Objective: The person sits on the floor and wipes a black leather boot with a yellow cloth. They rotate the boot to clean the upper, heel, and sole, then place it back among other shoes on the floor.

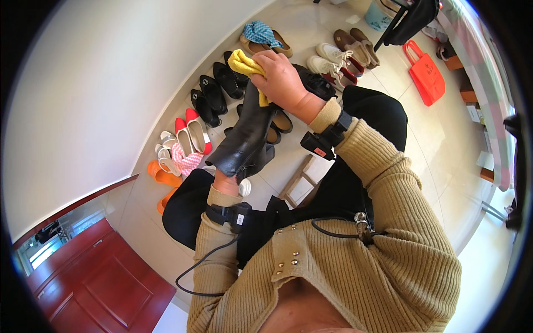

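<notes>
A black leather ankle boot (242,137) is held up over my lap, its shaft opening towards me. My left hand (226,184) reaches into that opening; only the wrist shows and the fingers are hidden inside. The block heel and a side zip face right and down. My right hand (280,78) grips a folded yellow cloth (245,63) at the boot's far, toe end. Part of the cloth hangs down against the leather, and my hand covers the toe.
Along the wall stand black flats (213,95), red-and-white flats (192,132), sandals (164,156) and orange clogs (165,175). Beyond are white-and-red sneakers (333,58) and brown shoes (353,43). A red bag (427,77) lies right, a low wooden stool (297,179) between my legs.
</notes>
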Tool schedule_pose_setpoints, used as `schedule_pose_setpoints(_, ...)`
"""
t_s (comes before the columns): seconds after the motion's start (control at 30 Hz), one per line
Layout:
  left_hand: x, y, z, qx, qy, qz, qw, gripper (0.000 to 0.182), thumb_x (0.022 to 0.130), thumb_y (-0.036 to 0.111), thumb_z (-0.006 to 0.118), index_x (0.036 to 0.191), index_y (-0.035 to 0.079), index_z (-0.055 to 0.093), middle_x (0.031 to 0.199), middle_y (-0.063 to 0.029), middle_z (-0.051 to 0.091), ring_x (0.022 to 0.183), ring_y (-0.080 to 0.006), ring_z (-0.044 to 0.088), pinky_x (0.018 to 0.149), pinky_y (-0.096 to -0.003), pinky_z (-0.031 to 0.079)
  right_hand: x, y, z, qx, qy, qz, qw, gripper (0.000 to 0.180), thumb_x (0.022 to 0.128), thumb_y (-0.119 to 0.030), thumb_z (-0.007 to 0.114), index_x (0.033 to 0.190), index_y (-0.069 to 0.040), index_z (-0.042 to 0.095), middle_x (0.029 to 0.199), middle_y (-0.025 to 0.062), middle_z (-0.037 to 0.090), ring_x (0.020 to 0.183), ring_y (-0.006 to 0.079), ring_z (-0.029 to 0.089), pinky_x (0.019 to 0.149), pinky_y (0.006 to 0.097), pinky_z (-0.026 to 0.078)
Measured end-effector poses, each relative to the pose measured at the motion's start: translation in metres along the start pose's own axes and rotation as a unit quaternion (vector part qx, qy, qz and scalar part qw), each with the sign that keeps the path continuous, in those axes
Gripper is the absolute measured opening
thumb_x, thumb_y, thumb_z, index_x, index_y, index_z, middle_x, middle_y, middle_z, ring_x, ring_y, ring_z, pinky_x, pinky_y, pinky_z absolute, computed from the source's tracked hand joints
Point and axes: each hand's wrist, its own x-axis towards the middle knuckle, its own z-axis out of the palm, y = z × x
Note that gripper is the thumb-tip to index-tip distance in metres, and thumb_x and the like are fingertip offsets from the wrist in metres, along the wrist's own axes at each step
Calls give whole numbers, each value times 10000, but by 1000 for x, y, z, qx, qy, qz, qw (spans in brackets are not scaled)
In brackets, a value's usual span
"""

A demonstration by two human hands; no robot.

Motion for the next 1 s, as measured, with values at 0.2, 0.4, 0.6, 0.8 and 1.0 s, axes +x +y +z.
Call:
schedule_pose_setpoints(0.2, -1, 0, -1, 203, -60, 245, 946, 323, 917, 152, 592, 1222, 50, 558, 1124, -60, 621, 958, -154, 616, 829, -293, 528, -14, -8, 8, 36, 19, 3, 999, 340, 728, -119, 669, 1049, -28, 599, 1074, 124, 577, 943, 369, 534, 872, 417, 449)
schedule_pose_setpoints(0.4, 7, 7, -3, -42, 17, 50, 998, 404, 936, 264, 563, 1275, 51, 510, 1207, -72, 594, 1052, -187, 607, 890, -321, 525, -42, -17, 19, 38, -37, -14, 998, 360, 712, -104, 671, 1046, -12, 573, 1093, 151, 538, 946, 378, 530, 853, 425, 464)
schedule_pose_setpoints(0.6, 17, 12, 1, -133, 44, 37, 989, 466, 934, 323, 560, 1278, 17, 494, 1229, -104, 583, 1049, -209, 613, 906, -323, 526, -75, -31, 20, 62, -171, 12, 983, 381, 691, -103, 671, 1045, -13, 566, 1065, 155, 545, 954, 368, 532, 858, 408, 466)
schedule_pose_setpoints(0.8, 19, 9, -3, 13, -14, 141, 990, 478, 938, 314, 558, 1297, 8, 479, 1230, -108, 577, 1043, -206, 612, 928, -319, 512, -61, -27, 16, 65, -81, -39, 994, 337, 688, -112, 674, 994, -13, 571, 1056, 146, 548, 943, 369, 532, 839, 414, 472)
schedule_pose_setpoints(1.0, 26, 3, 17, 16, 19, 121, 992, 393, 928, 299, 565, 1234, 56, 519, 1065, -91, 631, 948, -197, 621, 795, -319, 518, -29, -16, 9, 29, 16, -30, 999, 358, 682, -93, 690, 1010, -6, 578, 1096, 147, 545, 976, 373, 521, 864, 416, 459)
